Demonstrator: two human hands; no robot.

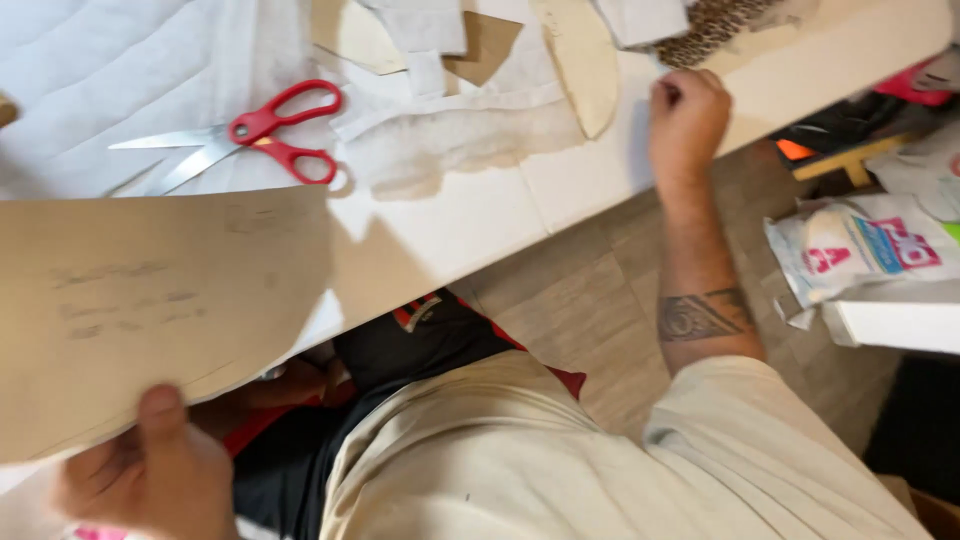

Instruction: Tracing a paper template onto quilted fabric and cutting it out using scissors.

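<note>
Head view. The left hand (150, 480), at the lower left, holds a large tan pattern sheet (150, 310): the thumb lies on top of the sheet's lower edge and the fingers are closed on it from beneath. The sheet is raised over the near edge of the white bench (480, 215) and covers the lower left of the bench; faint handwriting shows on it.

The right hand (688, 115) rests at the far right of the bench, fingers curled together into a loose fist; whether they pinch anything cannot be told. It sits just beside a leopard-print fabric piece (715, 28) and near a curved cream pattern piece (585, 60).

Red-handled scissors (240, 135) lie on white quilted fabric (110, 70) at the upper left, blades slightly parted, well apart from both hands. White fabric strips (450, 110) and brown paper pieces (485, 45) lie between the scissors and the right hand.

Beyond the bench edge, a printed white bag (860, 250) rests near the floor (580, 300).
</note>
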